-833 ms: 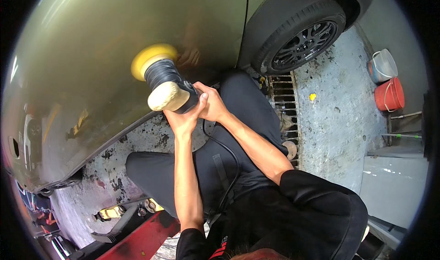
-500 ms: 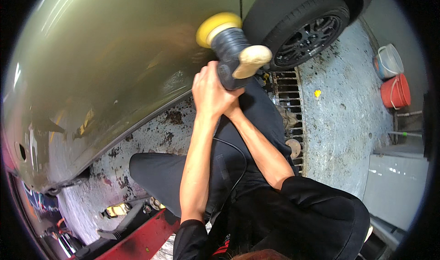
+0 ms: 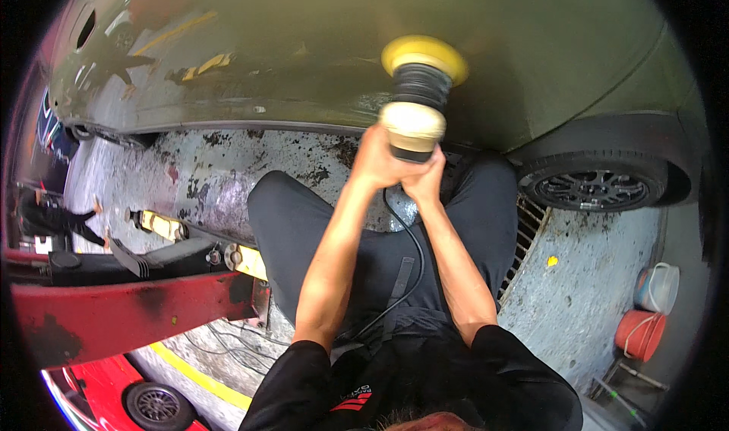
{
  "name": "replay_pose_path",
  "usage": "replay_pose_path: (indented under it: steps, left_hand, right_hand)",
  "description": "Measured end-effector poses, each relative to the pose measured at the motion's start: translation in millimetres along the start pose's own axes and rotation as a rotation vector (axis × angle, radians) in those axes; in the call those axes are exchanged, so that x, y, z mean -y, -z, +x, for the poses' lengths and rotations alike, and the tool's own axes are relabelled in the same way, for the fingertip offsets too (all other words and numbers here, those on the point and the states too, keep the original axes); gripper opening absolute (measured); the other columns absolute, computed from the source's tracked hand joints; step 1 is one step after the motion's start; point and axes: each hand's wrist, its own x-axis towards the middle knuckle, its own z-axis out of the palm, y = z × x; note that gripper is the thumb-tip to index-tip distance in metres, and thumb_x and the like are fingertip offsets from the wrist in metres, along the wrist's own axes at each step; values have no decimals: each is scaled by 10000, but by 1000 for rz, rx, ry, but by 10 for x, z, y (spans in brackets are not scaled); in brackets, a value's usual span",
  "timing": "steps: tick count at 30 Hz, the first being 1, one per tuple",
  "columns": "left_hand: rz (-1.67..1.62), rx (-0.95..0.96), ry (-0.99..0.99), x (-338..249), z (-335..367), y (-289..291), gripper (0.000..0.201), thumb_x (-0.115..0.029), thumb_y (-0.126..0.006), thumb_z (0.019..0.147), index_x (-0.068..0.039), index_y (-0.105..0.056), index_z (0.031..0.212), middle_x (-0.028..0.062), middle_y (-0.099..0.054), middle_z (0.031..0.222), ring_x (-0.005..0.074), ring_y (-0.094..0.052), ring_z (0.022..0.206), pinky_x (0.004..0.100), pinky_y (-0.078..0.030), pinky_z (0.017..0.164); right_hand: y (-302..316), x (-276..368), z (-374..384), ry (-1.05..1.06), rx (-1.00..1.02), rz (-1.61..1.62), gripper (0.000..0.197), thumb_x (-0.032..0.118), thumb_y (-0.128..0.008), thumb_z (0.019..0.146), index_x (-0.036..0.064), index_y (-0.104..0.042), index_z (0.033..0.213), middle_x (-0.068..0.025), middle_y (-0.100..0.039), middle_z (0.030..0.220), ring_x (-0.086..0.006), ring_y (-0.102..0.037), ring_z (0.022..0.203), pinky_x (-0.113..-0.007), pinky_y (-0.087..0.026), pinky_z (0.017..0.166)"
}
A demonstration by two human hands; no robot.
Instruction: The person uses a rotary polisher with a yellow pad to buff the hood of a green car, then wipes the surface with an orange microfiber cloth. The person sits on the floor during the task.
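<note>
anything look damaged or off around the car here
Only the concrete floor under the car body looks off, badly stained and flaking. Both hands, left hand and right hand, grip the polisher squarely against the panel.

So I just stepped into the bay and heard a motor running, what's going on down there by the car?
A person crouched on the stained concrete floor holds a polisher in both hands. The left hand and right hand wrap its rear grip together, and its yellow pad sits flat against the car's lower side panel, just ahead of the black wheel. The power cord hangs down across the lap.
</note>
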Motion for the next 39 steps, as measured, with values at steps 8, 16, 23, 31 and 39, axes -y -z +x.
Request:
replay_pose_path:
  steps: [8, 16, 23, 31, 39]
  left_hand:
    - [-415, -352, 1, 346, -246, 1060, 608, -37, -949, 747, -20, -699, 1301, 71, -755, 1213, 200, -714, 1090, 378, -574, 1036]
    - [-541, -328, -130, 395, -209, 1097, 532, -153, -878, 833, -39, -651, 1300, 137, -765, 1235, 255, -723, 1140, 431, -554, 1071]
    - [-207, -155, -5, 53, -100, -288, 777, -263, -1055, 625, -2, -703, 1266, 145, -786, 1141, 294, -761, 1106, 443, -604, 978]
    - [383, 72, -342, -548, 159, -1170, 758, -306, -1005, 546, -41, -623, 1144, 182, -709, 1043, 376, -675, 1033, 479, -505, 937]
    - [325, -136, -190, -85, 4, -379, 967, -386, -1044, 559, 18, -647, 1343, 242, -743, 1197, 429, -700, 1166, 502, -543, 1041]
  right_hand:
    - [-948, 262, 317, 224, 312, -723, 724, 187, -953, 722, 44, -655, 1366, -217, -723, 1239, -436, -705, 1169, -515, -555, 1007]
    - [-728, 269, 347, 326, 451, -833, 769, 111, -898, 707, 86, -572, 1403, -200, -673, 1222, -429, -672, 1178, -540, -528, 1021]
    - [332, -16, -21, 94, 19, -579, 473, 116, -729, 876, -28, -687, 1324, -212, -783, 1207, -292, -753, 1173, -458, -588, 1043]
    - [952, -55, -325, 129, -176, -442, 527, 166, -800, 871, -43, -669, 1336, -184, -787, 1161, -273, -756, 1095, -431, -597, 991]
    - [512, -116, -58, 123, -13, -503, 573, 131, -836, 820, -58, -663, 1333, -211, -793, 1116, -308, -778, 1065, -429, -603, 955]
